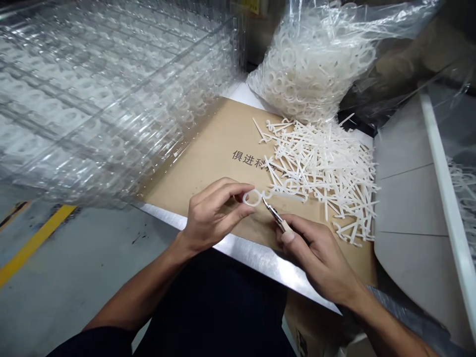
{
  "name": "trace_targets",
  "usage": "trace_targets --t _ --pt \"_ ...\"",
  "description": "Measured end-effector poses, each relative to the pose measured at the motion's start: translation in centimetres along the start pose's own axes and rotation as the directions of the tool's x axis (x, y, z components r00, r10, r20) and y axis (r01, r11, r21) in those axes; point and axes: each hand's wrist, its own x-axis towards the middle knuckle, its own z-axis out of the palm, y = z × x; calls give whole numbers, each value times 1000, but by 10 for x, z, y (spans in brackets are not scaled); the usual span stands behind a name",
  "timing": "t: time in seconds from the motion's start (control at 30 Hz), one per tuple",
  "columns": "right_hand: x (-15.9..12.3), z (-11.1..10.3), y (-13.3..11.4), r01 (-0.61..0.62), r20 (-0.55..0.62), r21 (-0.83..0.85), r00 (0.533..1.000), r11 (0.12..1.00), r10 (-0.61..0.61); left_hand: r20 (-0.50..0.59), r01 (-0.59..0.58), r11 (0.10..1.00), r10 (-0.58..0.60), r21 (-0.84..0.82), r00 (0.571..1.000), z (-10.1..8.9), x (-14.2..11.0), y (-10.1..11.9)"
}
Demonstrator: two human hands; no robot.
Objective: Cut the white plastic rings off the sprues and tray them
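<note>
Working at a bench [256, 258] with a bright steel edge, two bare forearms reach in above a grey floor [74, 292] marked by a yellow stripe [35, 243]. To the left, a tall stack of clear plastic trays [104, 99] holds rows of white shapes; to the right slopes a pale grey panel [405, 208]. A clear bag [308, 59] packed with white plastic rings sits toward the back, and in front of it a loose pile of white plastic sprues [323, 173] spreads over a cardboard sheet [219, 144] printed with dark characters.

Above that sheet, the left hand [215, 215] has its grip closed on a white plastic ring [250, 198], pinching it just behind the part that sticks out. The right hand [316, 253] has its grip closed round a small knife [285, 227], with the steel blade [273, 213] angled in and its tip just beside the ring; whether they touch is too small to tell. The short, close pinch looks sound: it gives the soft plastic little room to flex, and both hands stay steady with the blade tip leading.
</note>
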Motion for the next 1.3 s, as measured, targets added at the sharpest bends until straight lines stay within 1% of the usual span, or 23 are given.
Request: trace_targets --t 0.3,0.57,1.0,1.3 --pt "0 1 0 1 2 19 1000 1000 -1 13 -20 1000 20 -2 1000 0 0 0" --pt "0 5 2 -8 9 75 1000 997 7 10 -34 999 34 8 999 0 -1 1" --pt "0 5 0 6 -4 58 1000 998 -6 3 -33 999 33 29 999 0 0 3" --pt "-1 6 2 3 -6 77 1000 997 -3 4 -42 999 42 33 999 0 -2 1"
